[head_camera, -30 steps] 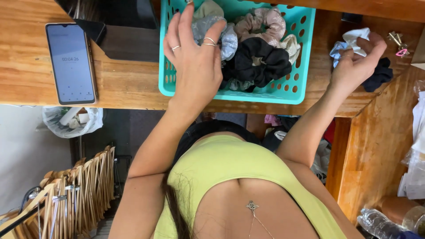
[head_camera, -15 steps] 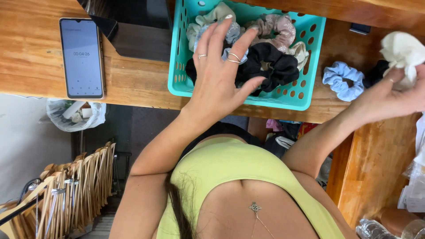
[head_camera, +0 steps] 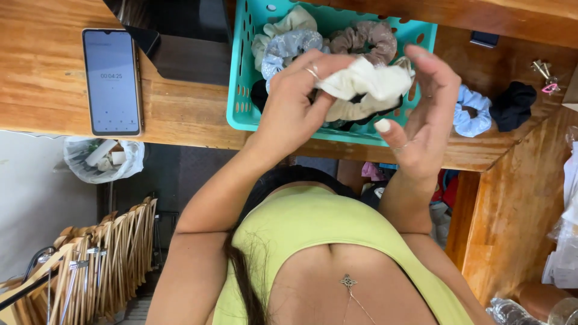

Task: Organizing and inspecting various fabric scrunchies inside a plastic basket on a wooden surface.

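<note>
Left hand: my left hand (head_camera: 295, 105) sits at the upper middle of the frame, over the front edge of the basket, its fingers pinched shut on one end of a cream scrunchie (head_camera: 367, 81).
Right hand: my right hand (head_camera: 421, 114) is just right of it, fingers spread and curled, fingertips touching the other end of the same scrunchie; whether it truly grips I cannot tell.
Hands together: both hands are close, with the scrunchie bunched between them.
Cream scrunchie: it is held up above the basket, near its front right corner, at the upper middle of the frame.
Basket: a teal plastic basket (head_camera: 241, 90) with holes in its walls stands on the tabletop (head_camera: 42, 78) at the top centre; in it lie a pale blue patterned scrunchie (head_camera: 286, 47), a brownish one (head_camera: 361, 39), a pale green one and dark ones lower down.
Right of the basket: a light blue scrunchie (head_camera: 472, 114) and a dark navy scrunchie (head_camera: 512, 105) lie touching each other on the tabletop, upper right.
Phone: a phone (head_camera: 112, 81) with its screen lit lies flat at the upper left.
Below the tabletop: a white bag of rubbish (head_camera: 105, 157) on the left, and wooden hangers (head_camera: 102, 253) at the lower left.
</note>
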